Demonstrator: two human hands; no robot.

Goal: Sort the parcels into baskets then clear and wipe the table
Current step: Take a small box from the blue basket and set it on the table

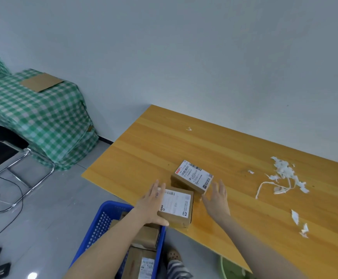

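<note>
The near parcel (177, 208) is held by the left hand (152, 202). The fingers are laid over its left top edge and the thumb is set along its near side, so the box is clasped between them. It sits at the near edge of the table (184, 141), directly above the blue basket (95, 228).

The right hand (216, 196) is spread wide and holds nothing. Its fingertips are brought close to the right corner of the far parcel (192, 178), but contact cannot be confirmed. The two boxes lie against each other.

The sorting step is judged to be in hand. Brown boxes (146, 236) are already seen in the blue basket, and only these two parcels are left on the wood. Next, the near parcel needs to be drawn off the edge and lowered into the basket, and the far one closed upon. A green basket (228, 266) is glimpsed under the table edge. Torn paper scraps (281, 176) are strewn to the right, so clearing and wiping are judged not yet begun.

A white shipping label is carried on each box, with barcodes and a red strip on the far one. The print is too small to be read.
</note>
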